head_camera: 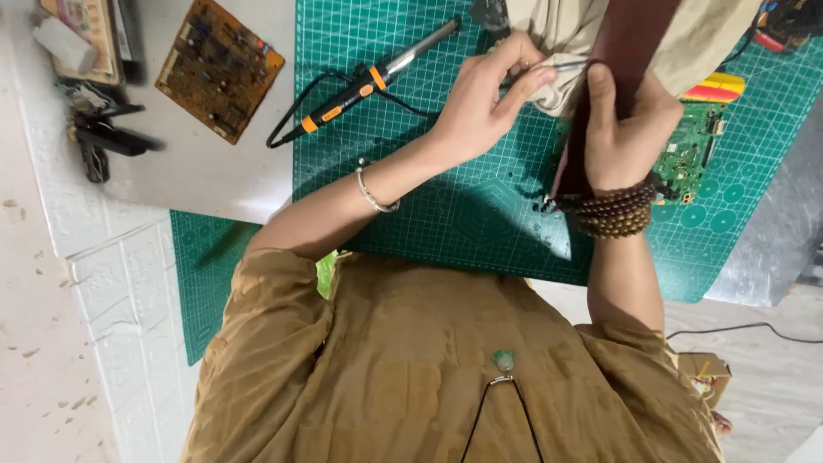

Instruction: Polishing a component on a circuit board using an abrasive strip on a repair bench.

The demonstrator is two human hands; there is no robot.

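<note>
The right hand point(621, 129) is wrapped tight around a dark red board point(630, 39) standing on edge. The left hand point(484, 99) pinches thin tweezers point(561, 65) just beside it, tips touching the board. A soldering iron point(369, 81) lies left on the green mat point(446, 206).

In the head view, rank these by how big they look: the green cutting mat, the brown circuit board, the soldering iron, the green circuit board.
1. Green cutting mat, by far the largest.
2. Brown circuit board.
3. Soldering iron: longer than that board but thin, so close to it.
4. Green circuit board, partly hidden behind the right hand, so unsure.
</note>
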